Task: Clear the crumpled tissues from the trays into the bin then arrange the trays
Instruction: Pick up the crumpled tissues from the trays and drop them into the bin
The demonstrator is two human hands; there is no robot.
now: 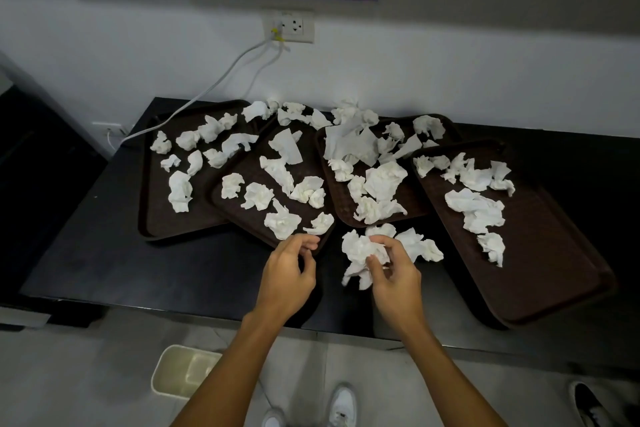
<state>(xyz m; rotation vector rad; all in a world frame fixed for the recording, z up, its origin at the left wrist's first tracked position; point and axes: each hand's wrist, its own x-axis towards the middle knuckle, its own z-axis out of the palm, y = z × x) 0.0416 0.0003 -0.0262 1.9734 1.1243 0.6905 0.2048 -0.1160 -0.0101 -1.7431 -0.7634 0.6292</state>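
Bin (183, 374) on floor, nearest. Beyond it, over the table (104, 253) edge: right hand (394, 274) grips a tissue wad (360, 248), gathering a load; left hand (287, 270) loosely curled, empty, reaching for a loose tissue (320, 224). Farther beyond bin: four overlapping trays (554, 253), all tissue-strewn.

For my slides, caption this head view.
Right hand grips crumpled tissues; left hand hovers by four littered brown trays, bin below.

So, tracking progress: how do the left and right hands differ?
The left hand holds nothing, fingers loosely curled; the right hand grips a crumpled white tissue wad. The left hand hovers by a brown tray; the right hand, over the black table. Both are bare.
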